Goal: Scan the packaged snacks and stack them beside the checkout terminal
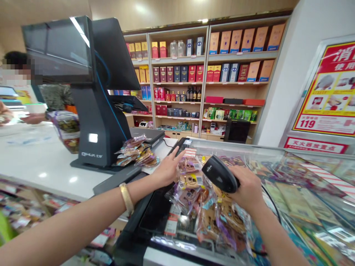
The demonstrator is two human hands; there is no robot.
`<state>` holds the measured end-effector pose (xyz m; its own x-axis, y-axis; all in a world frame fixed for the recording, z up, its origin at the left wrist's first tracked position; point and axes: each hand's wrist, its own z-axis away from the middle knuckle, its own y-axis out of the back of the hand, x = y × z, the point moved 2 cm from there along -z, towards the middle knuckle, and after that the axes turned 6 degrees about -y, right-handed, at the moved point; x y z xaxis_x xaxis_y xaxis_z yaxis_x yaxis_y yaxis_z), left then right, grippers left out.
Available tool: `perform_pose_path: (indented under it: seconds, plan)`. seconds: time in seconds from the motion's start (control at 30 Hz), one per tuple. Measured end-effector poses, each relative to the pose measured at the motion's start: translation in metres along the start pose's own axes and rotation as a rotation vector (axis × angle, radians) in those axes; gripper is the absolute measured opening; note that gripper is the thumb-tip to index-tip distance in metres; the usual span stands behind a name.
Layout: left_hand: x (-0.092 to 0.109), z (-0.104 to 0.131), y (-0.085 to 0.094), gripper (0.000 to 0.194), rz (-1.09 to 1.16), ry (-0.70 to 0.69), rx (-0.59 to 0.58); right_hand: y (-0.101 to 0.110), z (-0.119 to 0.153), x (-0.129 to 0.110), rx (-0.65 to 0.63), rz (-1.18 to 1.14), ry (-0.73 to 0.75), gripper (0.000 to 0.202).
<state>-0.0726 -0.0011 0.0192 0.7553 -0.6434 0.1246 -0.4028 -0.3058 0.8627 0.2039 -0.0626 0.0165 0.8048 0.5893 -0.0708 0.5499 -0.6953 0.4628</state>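
My right hand (pixel 248 186) is wrapped round a black handheld barcode scanner (pixel 220 173), its head tilted over a heap of clear-wrapped snack packets (pixel 209 218). My left hand (pixel 168 168), with a gold bracelet at the wrist, reaches to the heap's left edge. Its fingers are stretched out beside a packet with a yellow label (pixel 191 181); whether they touch it is hard to tell. The packets lie on the glass counter top (pixel 266 155). A smaller pile of similar packets (pixel 135 151) sits to the left, by the register's foot.
A dark point-of-sale terminal (pixel 97 107) stands on the white counter (pixel 55 166) at the left. Beside it is a bag of dark goods (pixel 68 129). The scanner's cable (pixel 273 199) runs down at the right. Another person's hand (pixel 33 118) shows behind the terminal. Shelves of boxes (pixel 177 74) line the back.
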Motion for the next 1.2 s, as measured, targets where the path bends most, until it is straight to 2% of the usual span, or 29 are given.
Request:
perform_pose_path:
  seconds: [0.1,0.2,0.27,0.37,0.47,0.53,0.6,0.7,0.8,0.87,0.9,1.0,1.1,1.2]
  plan:
    - [-0.023,0.005,0.014,0.074,-0.179,0.084,0.050,0.000,0.001,0.000,0.003,0.005,-0.005,0.018]
    - [-0.050,0.008,0.043,0.063,-0.345,0.134,0.156,0.000,0.001,0.000,-0.003,0.009,-0.009,0.018]
    - [-0.071,0.010,0.063,0.059,-0.450,0.230,0.200,-0.001,0.001,-0.001,-0.003,0.006,-0.006,0.018]
    - [-0.100,0.013,0.085,0.058,-0.541,0.428,0.192,-0.001,0.001,-0.001,0.001,0.000,0.002,0.019]
    - [-0.121,0.018,0.096,0.059,-0.519,0.647,0.103,-0.002,0.001,-0.001,0.001,0.007,0.006,0.019]
    - [-0.130,0.021,0.098,0.058,-0.462,0.751,0.028,-0.003,0.002,-0.001,-0.005,0.016,0.007,0.019]
    - [-0.134,0.021,0.100,0.055,-0.417,0.781,-0.009,-0.003,0.002,-0.001,-0.016,0.020,0.006,0.019]
    - [-0.137,0.020,0.105,0.050,-0.371,0.763,0.006,-0.003,0.002,-0.001,-0.018,0.018,-0.002,0.020]
    - [-0.141,0.023,0.111,0.049,-0.341,0.773,0.075,-0.002,0.002,-0.002,-0.014,0.016,-0.005,0.020]
    - [-0.143,0.026,0.116,0.048,-0.348,0.717,0.166,-0.002,0.001,-0.002,-0.011,0.012,-0.001,0.018]
    - [-0.143,0.028,0.119,0.047,-0.359,0.646,0.222,-0.002,0.001,-0.001,-0.009,0.009,0.001,0.018]
    - [-0.136,0.031,0.125,0.041,-0.408,0.341,0.382,-0.003,0.001,-0.001,-0.010,0.000,-0.003,0.018]
    - [-0.116,0.028,0.126,0.035,-0.438,0.059,0.449,-0.002,0.000,-0.003,-0.009,-0.017,-0.009,0.019]
    - [-0.085,0.021,0.121,0.032,-0.456,-0.176,0.465,0.000,-0.002,-0.008,-0.017,-0.050,0.006,0.018]
